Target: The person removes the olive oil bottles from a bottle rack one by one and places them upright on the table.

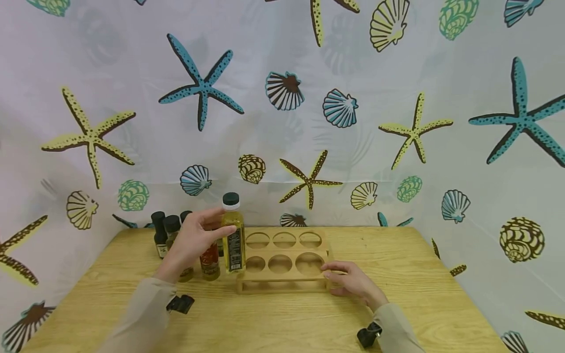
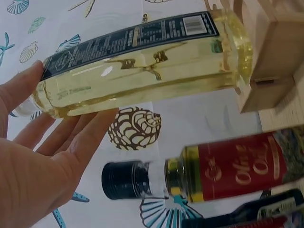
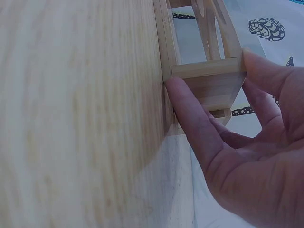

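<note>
My left hand (image 1: 194, 239) holds a tall clear bottle of yellow oil (image 1: 234, 245) near its neck, thumb on one side and fingers on the other. The bottle is upright, with a dark cap and a dark printed label, and its base overlaps the left front hole of a wooden bottle rack (image 1: 282, 286). In the left wrist view, the bottle's base (image 2: 242, 52) is right at the rack's edge. My right hand (image 1: 353, 283) grips the rack's right end. The right wrist view has the thumb at the top corner and the index finger (image 3: 192, 111) low on the end panel.
Left of the rack stand several bottles, among them an olive oil bottle with a red label (image 2: 247, 166) and a dark-capped bottle (image 1: 172, 225). The rack has two stepped rows of round holes. A patterned curtain (image 1: 282, 137) hangs behind the wooden table (image 1: 273, 323).
</note>
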